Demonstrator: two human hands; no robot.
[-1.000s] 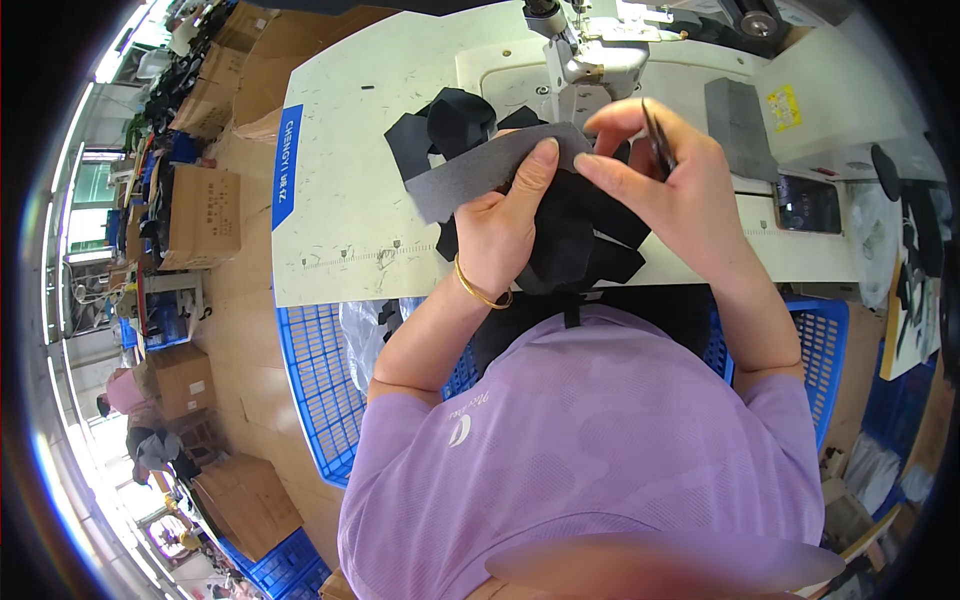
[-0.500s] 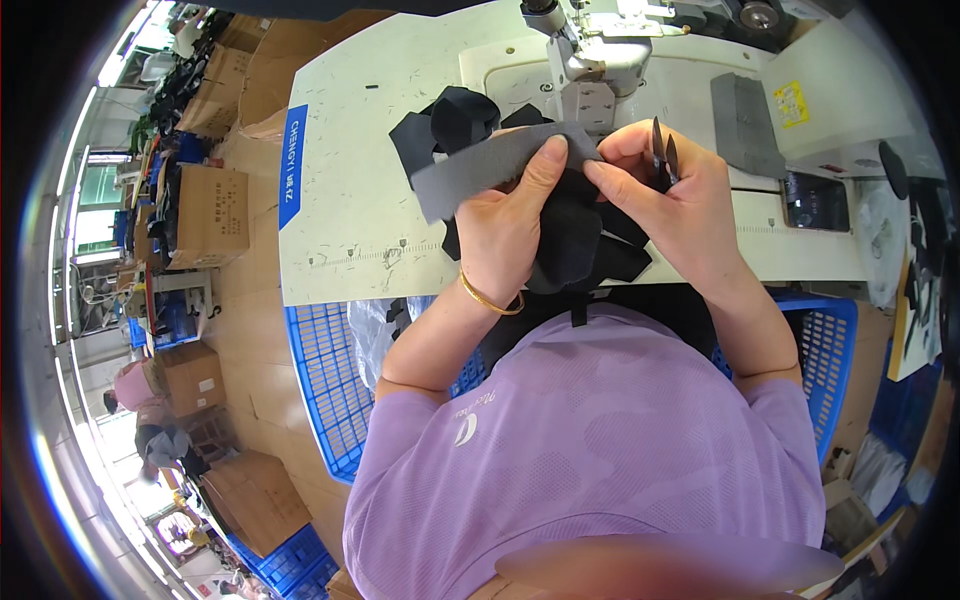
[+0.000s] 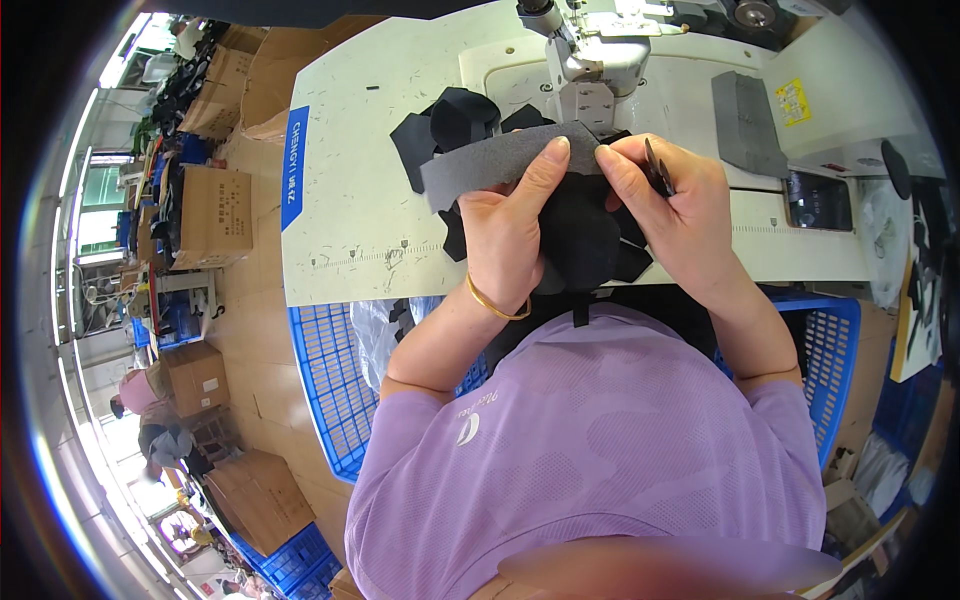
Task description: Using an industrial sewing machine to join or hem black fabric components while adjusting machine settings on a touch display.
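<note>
A grey fabric strip (image 3: 490, 162) is held above the table near the sewing machine. My left hand (image 3: 503, 238) is closed on it, thumb on top and fingers hidden beneath. At the strip's right end, the thumb and forefinger of my right hand (image 3: 688, 205) are pinched together at its edge. Small dark thread snips (image 3: 656, 168) are tucked in that same hand, blades pointing up; their lower part is hidden. Under both hands lies a loose heap of black fabric pieces (image 3: 580, 240), some spreading to the upper left.
A sewing machine (image 3: 598, 70) stands just beyond my hands, its lamp lit. At the right lie another grey piece (image 3: 748, 125) and a phone (image 3: 820, 200). Blue baskets (image 3: 325, 375) flank my lap below the white table (image 3: 350, 190). Cardboard boxes (image 3: 215, 215) stand at the left.
The grey strip has turned a little, and its right corner now shows more fully. My right thumb and forefinger have shifted slightly right; the snips have tilted in that hand.
</note>
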